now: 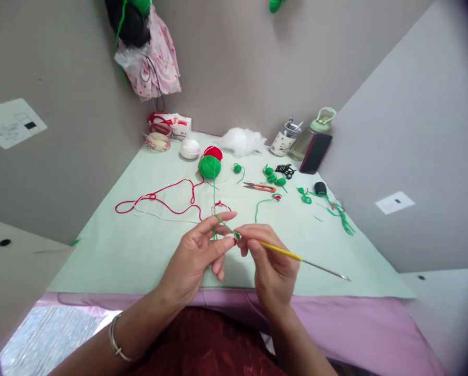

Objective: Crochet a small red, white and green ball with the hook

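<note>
My left hand [202, 250] is closed in a pinch on a small green crochet piece [236, 236], with green yarn wound over its forefinger. That strand runs up the table to a green yarn ball [210, 167]. My right hand [268, 258] grips a yellow-handled crochet hook [296, 257], whose metal end points out to the right. The hook's tip meets the green piece between my two hands. Both hands hover over the near part of the pale green table mat [112, 250].
A red yarn ball [214, 152], a loose red strand [155, 201], a white ball [190, 148] and white stuffing [241, 140] lie behind. Orange snips [259, 186], several small green crochet pieces [275, 177], a black spool [320, 188], a phone [315, 153] and a bottle [315, 130] stand right. Walls enclose the table.
</note>
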The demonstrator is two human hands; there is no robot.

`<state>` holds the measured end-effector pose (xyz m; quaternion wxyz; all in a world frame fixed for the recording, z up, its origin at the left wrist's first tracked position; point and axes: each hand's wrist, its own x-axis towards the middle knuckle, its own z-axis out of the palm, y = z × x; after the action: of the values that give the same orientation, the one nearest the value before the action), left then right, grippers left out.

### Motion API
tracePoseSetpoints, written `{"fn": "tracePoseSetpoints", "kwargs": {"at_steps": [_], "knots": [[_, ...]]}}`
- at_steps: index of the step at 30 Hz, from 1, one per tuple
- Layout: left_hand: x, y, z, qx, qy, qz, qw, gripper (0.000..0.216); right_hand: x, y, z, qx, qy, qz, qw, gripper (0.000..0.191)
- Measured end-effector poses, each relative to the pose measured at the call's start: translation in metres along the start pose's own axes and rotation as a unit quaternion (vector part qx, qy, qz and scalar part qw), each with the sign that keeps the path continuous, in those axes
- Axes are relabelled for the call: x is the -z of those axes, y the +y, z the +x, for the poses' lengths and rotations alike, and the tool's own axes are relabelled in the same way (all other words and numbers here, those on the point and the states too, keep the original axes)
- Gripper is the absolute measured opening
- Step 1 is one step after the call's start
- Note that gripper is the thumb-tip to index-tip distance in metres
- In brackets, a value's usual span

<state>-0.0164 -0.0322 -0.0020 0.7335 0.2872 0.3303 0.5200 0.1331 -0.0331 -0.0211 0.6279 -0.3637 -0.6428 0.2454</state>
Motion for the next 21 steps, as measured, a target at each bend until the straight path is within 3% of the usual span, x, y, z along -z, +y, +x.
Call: {"fn": "tracePoseSetpoints", "kwargs": {"at_steps": [4,6,9,12,17,21], "knots": [[0.0,-0.002,0.004,0.005,-0.002,-0.037,0.999,0.046,0.0,0.001,-0.009,0.11,0.002,-0.168,0.98,0.03],[0.002,0.0,0.006,0.042,-0.014,-0.068,0.997,0.041,0.003,0.002,-0.01,0.122,0.009,-0.18,0.976,0.032],[0.007,0.003,0.007,0.07,-0.005,-0.094,0.993,0.034,0.008,0.001,-0.006,0.031,0.036,-0.067,0.997,0.026],[0.006,0.002,0.006,0.036,-0.004,-0.074,0.997,0.034,0.007,0.0,0.0,-0.051,0.032,0.051,0.997,0.019],[0.002,-0.001,0.001,0.004,-0.014,-0.031,0.999,0.029,0.003,0.001,0.001,-0.063,0.006,0.068,0.996,0.016],[0.003,-0.001,0.001,-0.005,-0.015,-0.018,1.0,0.027,0.006,0.005,0.0,-0.113,0.011,0.136,0.984,0.018]]}}
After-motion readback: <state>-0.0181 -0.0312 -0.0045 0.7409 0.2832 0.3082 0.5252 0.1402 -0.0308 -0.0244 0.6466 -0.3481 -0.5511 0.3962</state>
